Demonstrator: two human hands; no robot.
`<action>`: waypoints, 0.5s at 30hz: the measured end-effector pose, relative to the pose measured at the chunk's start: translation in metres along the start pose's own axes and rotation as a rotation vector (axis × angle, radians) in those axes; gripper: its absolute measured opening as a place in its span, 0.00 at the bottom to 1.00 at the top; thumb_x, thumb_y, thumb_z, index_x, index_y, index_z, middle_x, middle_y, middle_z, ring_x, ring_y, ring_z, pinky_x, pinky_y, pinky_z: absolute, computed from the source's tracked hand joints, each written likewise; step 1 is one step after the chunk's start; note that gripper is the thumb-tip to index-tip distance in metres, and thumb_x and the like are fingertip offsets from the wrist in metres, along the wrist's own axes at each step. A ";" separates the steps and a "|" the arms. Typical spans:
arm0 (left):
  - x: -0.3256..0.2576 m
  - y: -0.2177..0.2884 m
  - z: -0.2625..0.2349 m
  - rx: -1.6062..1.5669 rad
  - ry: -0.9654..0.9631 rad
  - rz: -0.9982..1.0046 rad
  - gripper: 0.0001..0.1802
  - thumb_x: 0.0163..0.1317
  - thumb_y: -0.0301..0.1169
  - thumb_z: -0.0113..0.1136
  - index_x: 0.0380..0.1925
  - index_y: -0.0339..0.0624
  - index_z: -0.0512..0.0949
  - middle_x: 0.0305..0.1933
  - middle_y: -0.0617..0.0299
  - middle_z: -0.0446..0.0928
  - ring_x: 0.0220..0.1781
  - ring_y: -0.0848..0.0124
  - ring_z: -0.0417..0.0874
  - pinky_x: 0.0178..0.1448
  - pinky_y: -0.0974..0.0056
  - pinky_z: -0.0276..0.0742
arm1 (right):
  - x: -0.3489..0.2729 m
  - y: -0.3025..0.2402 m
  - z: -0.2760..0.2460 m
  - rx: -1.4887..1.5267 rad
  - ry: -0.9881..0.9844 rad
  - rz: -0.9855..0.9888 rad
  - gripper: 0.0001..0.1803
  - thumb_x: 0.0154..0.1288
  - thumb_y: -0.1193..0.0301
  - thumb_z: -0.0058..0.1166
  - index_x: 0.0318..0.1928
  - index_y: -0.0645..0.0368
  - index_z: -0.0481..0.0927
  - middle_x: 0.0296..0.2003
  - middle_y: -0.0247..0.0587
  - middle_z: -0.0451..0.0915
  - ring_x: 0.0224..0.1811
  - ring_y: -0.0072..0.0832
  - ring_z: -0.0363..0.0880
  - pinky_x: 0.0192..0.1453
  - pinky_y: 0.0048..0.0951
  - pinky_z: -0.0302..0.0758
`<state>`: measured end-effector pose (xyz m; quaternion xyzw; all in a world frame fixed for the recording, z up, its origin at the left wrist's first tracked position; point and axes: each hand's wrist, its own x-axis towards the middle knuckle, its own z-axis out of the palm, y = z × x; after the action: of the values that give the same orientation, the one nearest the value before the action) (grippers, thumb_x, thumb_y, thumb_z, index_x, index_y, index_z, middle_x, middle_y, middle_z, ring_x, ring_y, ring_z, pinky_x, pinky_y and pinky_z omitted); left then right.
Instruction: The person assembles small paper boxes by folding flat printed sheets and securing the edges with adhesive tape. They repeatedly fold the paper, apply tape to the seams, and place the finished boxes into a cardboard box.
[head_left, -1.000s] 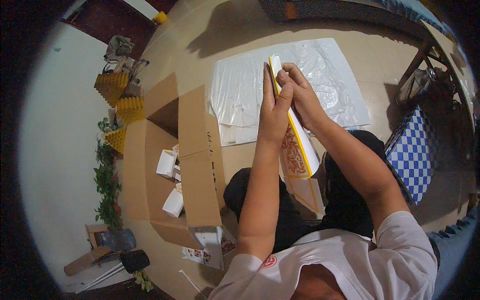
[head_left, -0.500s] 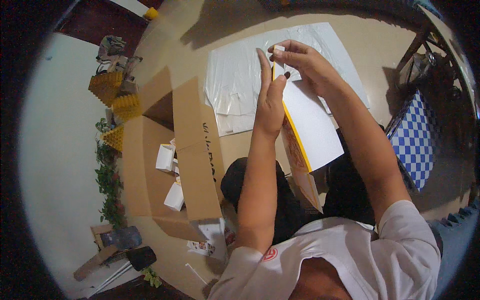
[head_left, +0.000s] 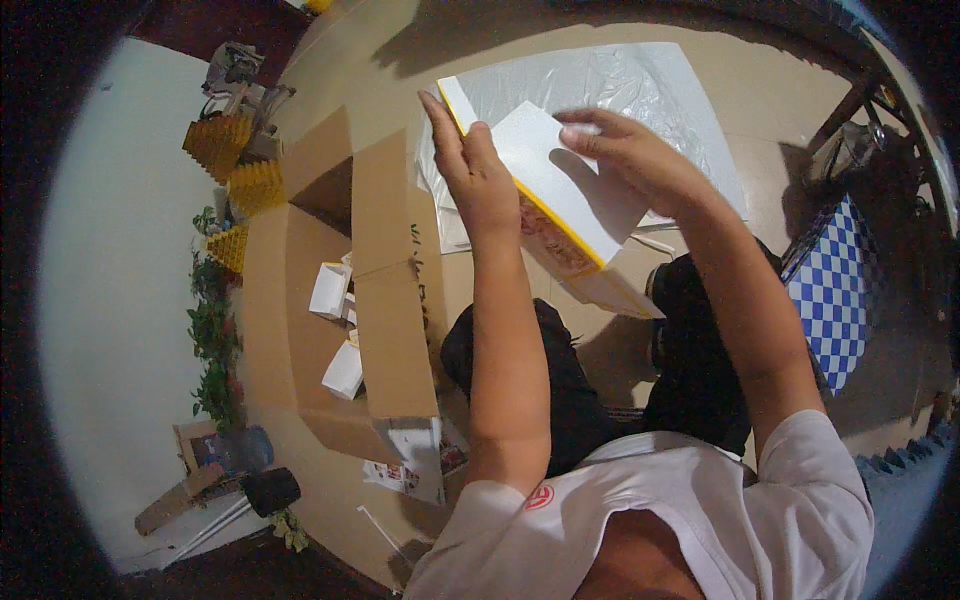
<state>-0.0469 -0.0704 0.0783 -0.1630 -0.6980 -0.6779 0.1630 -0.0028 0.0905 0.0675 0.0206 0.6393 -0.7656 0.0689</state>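
A white paper carton point(head_left: 570, 180), partly folded, with yellow edges and a printed brown-and-red side, is held slanted above my knees. My left hand point(head_left: 480, 185) grips its left side, thumb in front and fingers stretched along the outside near a narrow white flap point(head_left: 455, 100). Over the upper right edge of the white panel is my right hand point(head_left: 625, 155), its thumb and fingers slightly apart and casting a shadow on the panel. Whether those fingertips touch the panel is hard to tell. The carton's lower flap point(head_left: 625, 292) hangs toward my right knee.
White sheets under clear plastic point(head_left: 640, 90) lie on the tiled floor ahead. Left of my legs stands a big cardboard box point(head_left: 395, 350) with several small white cartons point(head_left: 343, 370) inside. A blue-and-white checkered thing point(head_left: 832, 290) is at the right, and plants point(head_left: 212, 350) line the left wall.
The carton and my left hand have moved left. My right hand has let go of the narrow top flap and shifted to the white panel's right edge, and the carton looks more spread.
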 end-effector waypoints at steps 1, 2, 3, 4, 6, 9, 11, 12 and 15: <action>0.002 0.000 0.000 -0.030 0.041 0.003 0.34 0.68 0.28 0.40 0.72 0.33 0.45 0.75 0.42 0.48 0.77 0.56 0.50 0.76 0.61 0.46 | -0.004 0.004 0.009 -0.018 0.014 0.027 0.32 0.66 0.56 0.56 0.63 0.64 0.67 0.48 0.47 0.77 0.48 0.28 0.76 0.50 0.27 0.74; 0.002 0.001 -0.002 -0.051 0.083 0.006 0.34 0.68 0.28 0.40 0.72 0.34 0.46 0.75 0.42 0.48 0.77 0.56 0.50 0.76 0.61 0.46 | -0.005 0.007 0.020 -0.031 0.023 0.053 0.31 0.67 0.58 0.55 0.62 0.65 0.67 0.47 0.47 0.78 0.47 0.27 0.77 0.50 0.26 0.75; 0.002 -0.001 -0.006 -0.009 0.070 0.006 0.35 0.67 0.30 0.41 0.72 0.36 0.46 0.76 0.43 0.47 0.76 0.57 0.51 0.76 0.61 0.46 | 0.000 0.021 0.026 0.001 -0.013 0.049 0.26 0.68 0.58 0.54 0.57 0.67 0.70 0.43 0.44 0.79 0.43 0.23 0.78 0.47 0.24 0.75; 0.003 0.000 -0.008 -0.073 0.062 -0.037 0.35 0.67 0.32 0.42 0.73 0.36 0.45 0.76 0.44 0.47 0.76 0.57 0.51 0.76 0.61 0.45 | 0.000 0.020 0.029 0.064 -0.057 0.076 0.24 0.69 0.59 0.53 0.55 0.66 0.71 0.42 0.42 0.79 0.42 0.22 0.78 0.45 0.24 0.75; 0.004 0.001 -0.010 -0.202 0.046 -0.124 0.37 0.66 0.34 0.43 0.73 0.37 0.45 0.76 0.44 0.46 0.76 0.57 0.51 0.76 0.61 0.45 | -0.004 0.020 0.036 0.190 -0.144 0.128 0.20 0.69 0.60 0.52 0.51 0.64 0.72 0.39 0.39 0.79 0.38 0.20 0.78 0.42 0.23 0.76; 0.006 -0.005 -0.016 -0.276 0.033 -0.173 0.41 0.67 0.40 0.45 0.73 0.39 0.41 0.77 0.46 0.43 0.77 0.57 0.49 0.76 0.59 0.44 | -0.003 0.017 0.040 0.248 -0.086 0.111 0.17 0.69 0.59 0.53 0.48 0.61 0.74 0.36 0.36 0.79 0.35 0.19 0.77 0.38 0.22 0.75; -0.002 0.009 -0.006 -0.351 0.087 -0.259 0.42 0.67 0.43 0.46 0.74 0.43 0.39 0.77 0.48 0.44 0.75 0.54 0.52 0.75 0.55 0.49 | 0.001 0.016 0.031 0.270 0.004 0.069 0.18 0.69 0.59 0.53 0.48 0.60 0.74 0.37 0.36 0.79 0.35 0.19 0.78 0.39 0.22 0.75; -0.004 0.014 -0.001 -0.391 0.110 -0.300 0.43 0.67 0.45 0.46 0.74 0.44 0.37 0.76 0.49 0.44 0.74 0.53 0.53 0.74 0.53 0.51 | 0.003 0.014 0.027 0.301 0.084 -0.037 0.21 0.69 0.59 0.52 0.52 0.64 0.72 0.36 0.39 0.80 0.34 0.23 0.79 0.37 0.26 0.76; -0.009 -0.015 0.001 -0.480 0.067 -0.447 0.51 0.62 0.39 0.62 0.72 0.41 0.36 0.75 0.47 0.46 0.72 0.54 0.58 0.72 0.53 0.58 | 0.018 0.013 -0.002 0.356 0.241 -0.088 0.19 0.70 0.61 0.51 0.52 0.64 0.72 0.39 0.40 0.80 0.40 0.23 0.79 0.42 0.28 0.77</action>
<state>-0.0458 -0.0699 0.0606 -0.0169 -0.5311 -0.8471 -0.0100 -0.0189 0.0893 0.0522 0.0957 0.4980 -0.8606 -0.0462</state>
